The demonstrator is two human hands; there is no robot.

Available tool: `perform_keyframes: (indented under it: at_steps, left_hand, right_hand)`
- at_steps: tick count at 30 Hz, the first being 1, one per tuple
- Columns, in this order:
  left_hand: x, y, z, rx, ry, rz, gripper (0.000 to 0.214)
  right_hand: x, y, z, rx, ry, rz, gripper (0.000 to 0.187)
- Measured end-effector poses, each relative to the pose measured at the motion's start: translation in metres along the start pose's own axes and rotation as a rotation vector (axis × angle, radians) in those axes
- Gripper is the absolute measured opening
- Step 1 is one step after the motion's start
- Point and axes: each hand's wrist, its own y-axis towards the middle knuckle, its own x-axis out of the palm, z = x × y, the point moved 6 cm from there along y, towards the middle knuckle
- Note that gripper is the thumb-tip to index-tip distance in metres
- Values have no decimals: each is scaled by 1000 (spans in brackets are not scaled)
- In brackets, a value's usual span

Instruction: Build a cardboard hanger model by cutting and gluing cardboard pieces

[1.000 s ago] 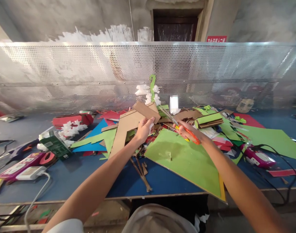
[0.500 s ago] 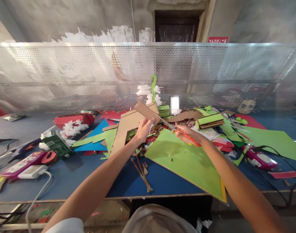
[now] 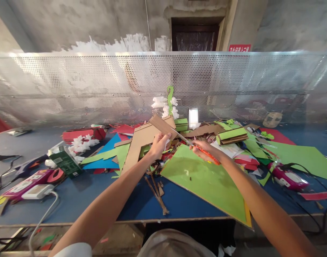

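Note:
My left hand (image 3: 159,144) is closed on a strip of brown cardboard (image 3: 163,125), its thumb lying on top. In my right hand (image 3: 203,149) is a pair of scissors with orange handles (image 3: 210,157). The blades reach left to the right end of the cardboard strip; whether they are closed on it is hard to make out. Behind the strip lies a larger bent piece of cardboard (image 3: 138,139). A green sheet (image 3: 203,178) lies on the blue table (image 3: 99,200) below my right hand.
A perforated metal screen (image 3: 99,89) stands along the table's back. At left are a green box (image 3: 64,162), a red box (image 3: 83,135) and a white adapter (image 3: 38,192) with its cable. Green folded cardboard (image 3: 232,135) and a purple pack (image 3: 289,178) lie at right.
The whole view has shifted slightly, with things appearing a little lower. Both hands keep their hold on the cardboard strip and the scissors, almost in the same place.

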Motion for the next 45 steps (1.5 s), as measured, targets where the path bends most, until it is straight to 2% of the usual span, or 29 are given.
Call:
perform_keyframes:
  at_steps: [6, 12, 20, 28, 36, 42, 45]
  left_hand:
    - [-2, 1, -1, -4, -10, -17, 33]
    - [-2, 1, -2, -28, -31, -31, 33]
    - [-5, 1, -4, -47, 22, -52, 32]
    - [-5, 1, -4, -62, 29, -62, 32]
    - [-5, 1, 2, -48, 4, -16, 34]
    - [-18, 5, 6, -18, -39, 154, 47]
    - [-20, 5, 9, -6, -51, 169, 48]
  right_hand:
    - [7, -3, -3, -12, 138, -74, 78]
    - [10, -2, -1, 11, 170, -110, 80]
    - [11, -3, -10, 29, 64, -30, 71]
    - [5, -3, -20, 15, -179, 140, 59]
    - [6, -7, -30, 0, -237, 218, 55]
    - [12, -4, -31, 18, -249, 174, 60]
    - [18, -3, -28, 26, -233, 155, 59]
